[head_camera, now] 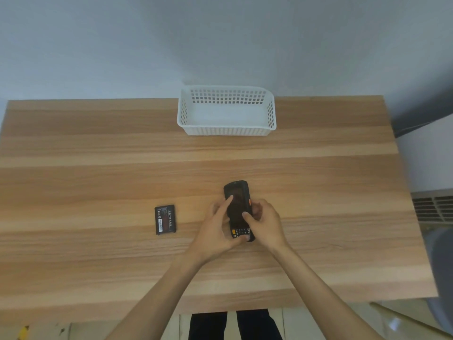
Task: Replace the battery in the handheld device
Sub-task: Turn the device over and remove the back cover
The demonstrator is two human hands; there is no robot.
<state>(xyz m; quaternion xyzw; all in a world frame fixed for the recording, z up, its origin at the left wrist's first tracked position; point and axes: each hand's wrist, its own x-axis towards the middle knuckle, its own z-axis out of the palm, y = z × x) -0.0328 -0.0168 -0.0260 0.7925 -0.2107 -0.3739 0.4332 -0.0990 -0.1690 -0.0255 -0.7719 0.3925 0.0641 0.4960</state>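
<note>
Both hands grasping the handheld device (237, 204) over the wooden counter (98, 155), centre-right of the counter, screen side up, dark screen, keypad at the near end with one yellow key showing, orange side button on its right edge. Can't tell if it rests on the counter or is lifted just off it

Left hand (215, 231): wrapped around the device's left edge, index finger stretched up onto the screen near the top, thumb across the keypad end at the bottom. Left fingers (229, 201) closed on the device

Right hand (266, 223): gripping the right edge, thumb lying on the lower screen, other fingers curled behind the body near the orange button. Right fingers (246, 214) closed on the device too

Loose battery (165, 219): black, flat, label side up with red patch and white sticker, lying on the counter left of the hands, apart from them, nothing touching it

White perforated plastic basket (226, 131): at the far edge of the counter, against the grey wall, well apart from the device, nothing visible inside

Bare forearms come in from the bottom edge; dark trousers visible under the near counter edge
</note>
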